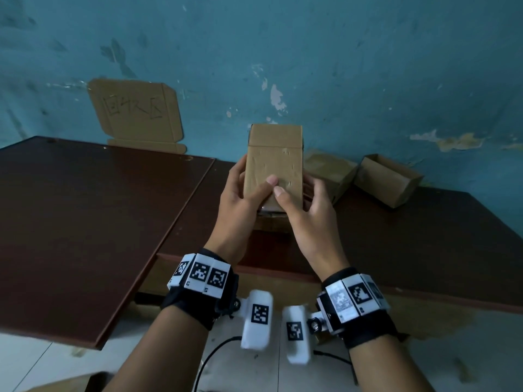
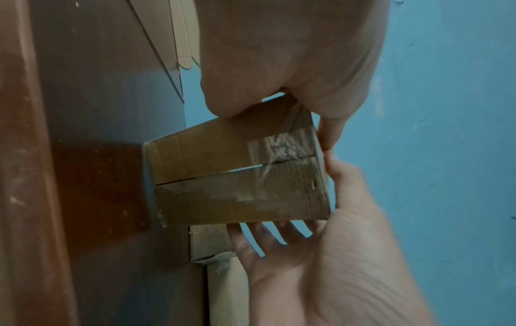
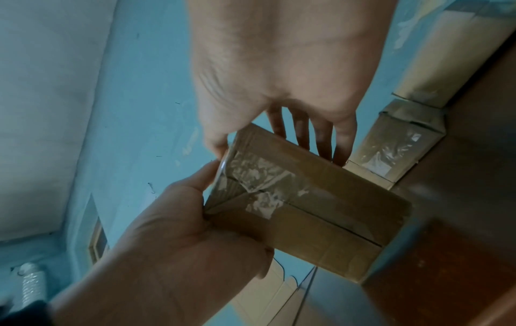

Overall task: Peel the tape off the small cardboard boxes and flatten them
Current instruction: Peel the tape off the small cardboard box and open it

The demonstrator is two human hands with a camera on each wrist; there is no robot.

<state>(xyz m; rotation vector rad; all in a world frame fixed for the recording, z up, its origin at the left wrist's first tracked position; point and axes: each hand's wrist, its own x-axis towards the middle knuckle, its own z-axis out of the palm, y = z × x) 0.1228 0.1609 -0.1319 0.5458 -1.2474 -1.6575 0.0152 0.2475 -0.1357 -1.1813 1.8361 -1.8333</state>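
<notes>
Wrist bands (image 1: 202,274) with printed markers sit closest to the head camera. Both hands hold one box (image 1: 273,165) in the air above the worktop (image 1: 85,199). The left hand (image 1: 240,199) grips its left side and the right hand (image 1: 305,213) its right, fingers curled behind, thumbs pressed on the near face. Its long axis runs away from the person, far end tilted up toward the wall (image 1: 339,66). Crinkled tape (image 3: 257,176) covers the flap seam on its lower end.

A flattened cardboard sheet (image 1: 135,114) is leaning against the far wall at left, showing hand-drawn characters. They are reading roughly "回收区".
</notes>
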